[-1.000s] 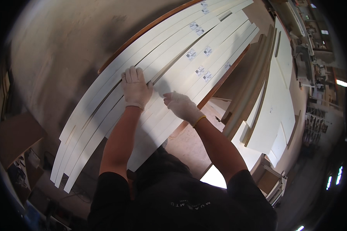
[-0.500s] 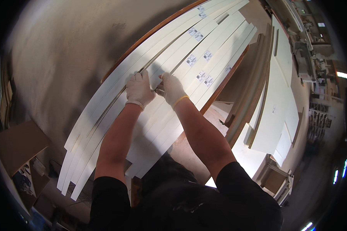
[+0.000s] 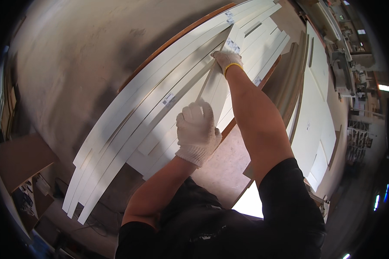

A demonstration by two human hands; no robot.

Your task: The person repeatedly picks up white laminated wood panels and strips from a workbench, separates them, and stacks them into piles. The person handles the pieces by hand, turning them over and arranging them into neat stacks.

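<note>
A stack of long white boards [image 3: 116,121] runs from lower left to upper right, some bearing small printed labels. My left hand [image 3: 197,131], in a pale knitted glove, is closed with its fingers curled over the near part of a white board [image 3: 213,88], which stands tilted up from the stack. Farther along the same board, my right hand [image 3: 228,60], in a like glove with a yellow cuff, grips its upper edge. The thumbs and the board's lower edge are partly hidden.
A brown board edge [image 3: 177,41] shows under the stack's far side. To the right lie long brown strips [image 3: 285,82] and large white panels [image 3: 317,103]. A brown box-like cabinet [image 3: 23,162] stands at the left, with cables [image 3: 95,224] on the floor near it.
My hands have moved apart and to the right, the right one farther away and the left one nearer me. A board has come up on edge between them, uncovering a labelled board beneath.
</note>
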